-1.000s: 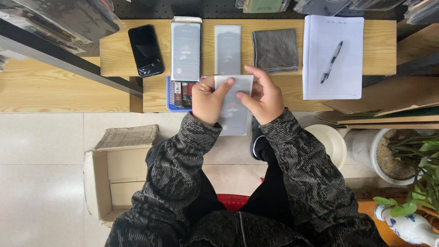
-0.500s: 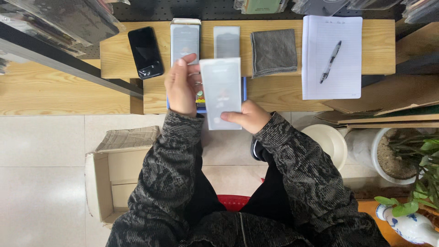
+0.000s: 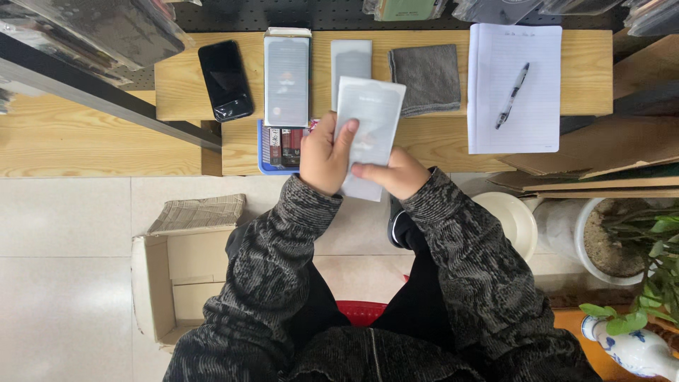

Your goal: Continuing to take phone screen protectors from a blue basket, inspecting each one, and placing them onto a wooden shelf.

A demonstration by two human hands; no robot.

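Both hands had shifted since half a second before: the left hand (image 3: 324, 157) had come down off the desk to grip the pale sleeve, and the right hand (image 3: 397, 173) had slid up under it. That flat white sleeve (image 3: 369, 127), a thin rectangular packet with a matte, faintly translucent face, stood tilted above the front edge of the wooden desk (image 3: 438, 138), its lower end hanging out over the tiled floor (image 3: 64, 233). Left fingers (image 3: 344, 136) were curled together across its left edge, thumb behind, clamped on it. Right fingers were folded against its lower right corner and pinched there too.

Behind the sleeve, on the raised wooden shelf (image 3: 587, 71) with its pale straight grain, lay a glossy black phone (image 3: 225, 79), a long grey box (image 3: 286, 78) with a printed face, a narrow grey panel (image 3: 351, 67) partly covered by the sleeve, and a soft, square, dark grey cloth (image 3: 426, 78) with a fuzzy nap. Further right sat a lined white notepad (image 3: 515, 88) with a pen (image 3: 512, 94) lying slantwise on it. A blue tray (image 3: 272, 148) of small dark items showed just left of the left hand. Down on the floor stood an open cardboard carton (image 3: 173, 272), flaps spread.
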